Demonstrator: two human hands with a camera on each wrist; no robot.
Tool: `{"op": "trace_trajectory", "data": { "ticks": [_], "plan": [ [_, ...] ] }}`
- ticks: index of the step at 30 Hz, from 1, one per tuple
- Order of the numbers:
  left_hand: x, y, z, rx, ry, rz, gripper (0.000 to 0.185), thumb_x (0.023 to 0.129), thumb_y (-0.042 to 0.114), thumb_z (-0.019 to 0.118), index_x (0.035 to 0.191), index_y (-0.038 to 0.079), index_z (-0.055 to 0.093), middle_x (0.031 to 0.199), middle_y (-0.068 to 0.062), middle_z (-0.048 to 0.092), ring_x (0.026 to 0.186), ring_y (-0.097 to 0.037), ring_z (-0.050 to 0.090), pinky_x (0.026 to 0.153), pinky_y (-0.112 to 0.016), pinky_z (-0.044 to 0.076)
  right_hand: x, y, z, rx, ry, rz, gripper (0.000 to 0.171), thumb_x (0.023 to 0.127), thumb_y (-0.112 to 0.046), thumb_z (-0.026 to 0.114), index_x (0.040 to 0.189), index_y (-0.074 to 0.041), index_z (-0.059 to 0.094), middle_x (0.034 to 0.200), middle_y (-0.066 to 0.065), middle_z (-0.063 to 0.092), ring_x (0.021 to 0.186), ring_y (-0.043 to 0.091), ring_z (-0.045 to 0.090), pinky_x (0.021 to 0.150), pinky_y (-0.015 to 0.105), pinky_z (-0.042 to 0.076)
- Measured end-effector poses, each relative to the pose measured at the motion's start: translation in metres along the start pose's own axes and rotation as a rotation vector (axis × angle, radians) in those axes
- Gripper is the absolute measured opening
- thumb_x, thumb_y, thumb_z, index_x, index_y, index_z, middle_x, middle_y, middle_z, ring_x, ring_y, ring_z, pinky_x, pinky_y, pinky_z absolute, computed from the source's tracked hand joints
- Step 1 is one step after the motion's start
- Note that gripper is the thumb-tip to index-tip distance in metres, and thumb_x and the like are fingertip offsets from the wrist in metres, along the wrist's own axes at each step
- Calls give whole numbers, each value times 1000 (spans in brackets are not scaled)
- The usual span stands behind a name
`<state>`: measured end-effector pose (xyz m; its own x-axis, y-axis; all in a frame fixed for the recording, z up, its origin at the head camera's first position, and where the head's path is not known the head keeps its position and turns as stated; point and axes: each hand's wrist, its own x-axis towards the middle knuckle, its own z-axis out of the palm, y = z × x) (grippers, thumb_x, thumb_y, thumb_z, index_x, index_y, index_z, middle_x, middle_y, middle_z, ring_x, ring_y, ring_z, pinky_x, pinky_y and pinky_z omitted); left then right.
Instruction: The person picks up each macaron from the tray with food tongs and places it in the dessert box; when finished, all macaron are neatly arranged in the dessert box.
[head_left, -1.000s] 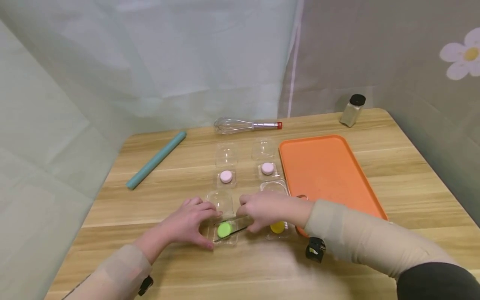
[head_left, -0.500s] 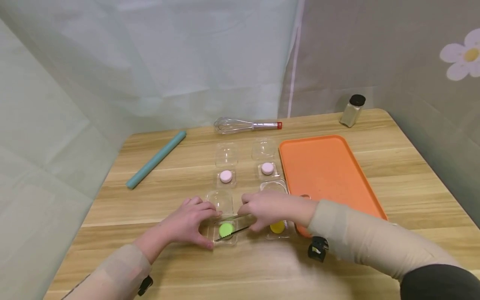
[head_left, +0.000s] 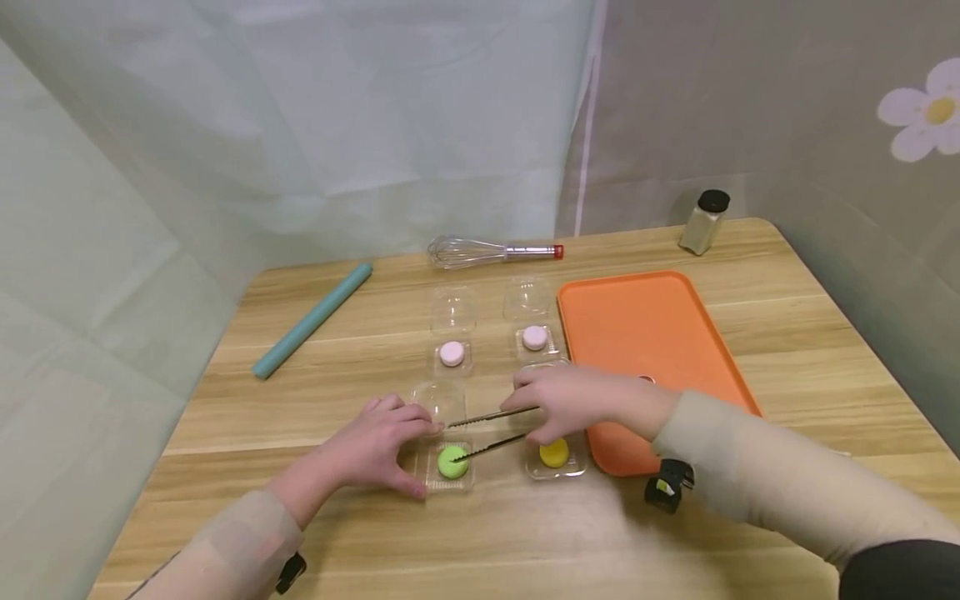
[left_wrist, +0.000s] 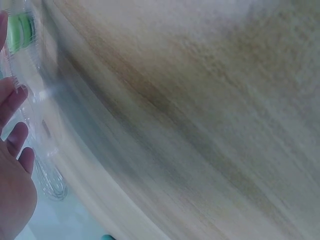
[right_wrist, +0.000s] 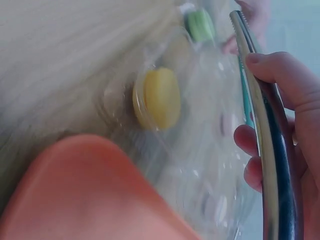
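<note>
In the head view, my right hand (head_left: 566,404) grips metal tongs (right_wrist: 272,165), whose arms stand apart. One tip overlaps the green macaron (head_left: 452,462); whether it touches cannot be told. The macaron sits in the base of an opened clear plastic box (head_left: 442,485). My left hand (head_left: 378,446) holds that box at its left side, thumb at the near corner and fingers at the lid hinge. Beside it, a yellow macaron (head_left: 554,452) sits in another clear box (head_left: 576,468), below my right hand. The left wrist view shows the fingers (left_wrist: 12,102) against the plastic.
Two pink macarons (head_left: 452,353) sit in open clear boxes farther back. An orange tray (head_left: 645,325) lies to the right, partly under my right forearm. A whisk (head_left: 495,252), a teal rolling pin (head_left: 313,320) and a black-capped jar (head_left: 705,222) lie or stand toward the back.
My right hand has moved right and slightly back with the tongs, whose arms have spread from around the green macaron. The macaron stays in its box. My left hand holds its place.
</note>
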<state>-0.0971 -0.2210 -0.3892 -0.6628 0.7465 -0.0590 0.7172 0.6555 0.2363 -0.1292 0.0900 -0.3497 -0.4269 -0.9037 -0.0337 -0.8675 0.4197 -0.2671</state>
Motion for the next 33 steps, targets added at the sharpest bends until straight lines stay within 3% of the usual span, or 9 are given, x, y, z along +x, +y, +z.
{"op": "trace_trajectory", "data": {
  "ticks": [5, 9, 14, 24, 33],
  "plan": [
    [0, 0, 0, -2, 0, 1, 81, 57, 64, 76, 121, 16, 63, 111, 8, 57, 92, -12, 39, 79, -33, 31, -20, 14, -4, 67, 72, 23, 43, 77, -29, 70, 116, -13, 65, 103, 0, 56, 89, 15, 57, 77, 30, 49],
    [0, 1, -1, -1, -18, -3, 82, 59, 66, 73, 122, 16, 62, 112, 7, 57, 92, -13, 40, 80, -34, 32, -38, 25, -7, 83, 110, 77, 45, 77, -26, 71, 119, -11, 64, 102, 2, 55, 75, 10, 51, 69, 29, 47],
    [0, 1, -2, -5, -24, -9, 84, 59, 67, 72, 124, 16, 61, 114, 7, 57, 93, -13, 41, 83, -37, 33, -53, 34, -9, 79, 121, 123, 45, 79, -27, 70, 121, -11, 64, 102, 1, 55, 64, 3, 45, 62, 26, 43],
    [-2, 2, -2, 31, 7, -4, 84, 57, 66, 74, 123, 17, 62, 114, 9, 57, 93, -12, 40, 84, -38, 33, -79, 49, -12, 159, 160, 210, 45, 80, -23, 70, 124, -15, 62, 93, -2, 52, 63, 2, 44, 56, 22, 41],
    [-1, 1, 0, 27, 18, -12, 86, 56, 66, 75, 124, 15, 62, 114, 8, 57, 97, -14, 42, 87, -39, 34, -116, 79, -14, 93, 307, 373, 44, 77, -19, 76, 118, -10, 65, 85, -1, 52, 62, 6, 42, 54, 24, 38]
  ]
}}
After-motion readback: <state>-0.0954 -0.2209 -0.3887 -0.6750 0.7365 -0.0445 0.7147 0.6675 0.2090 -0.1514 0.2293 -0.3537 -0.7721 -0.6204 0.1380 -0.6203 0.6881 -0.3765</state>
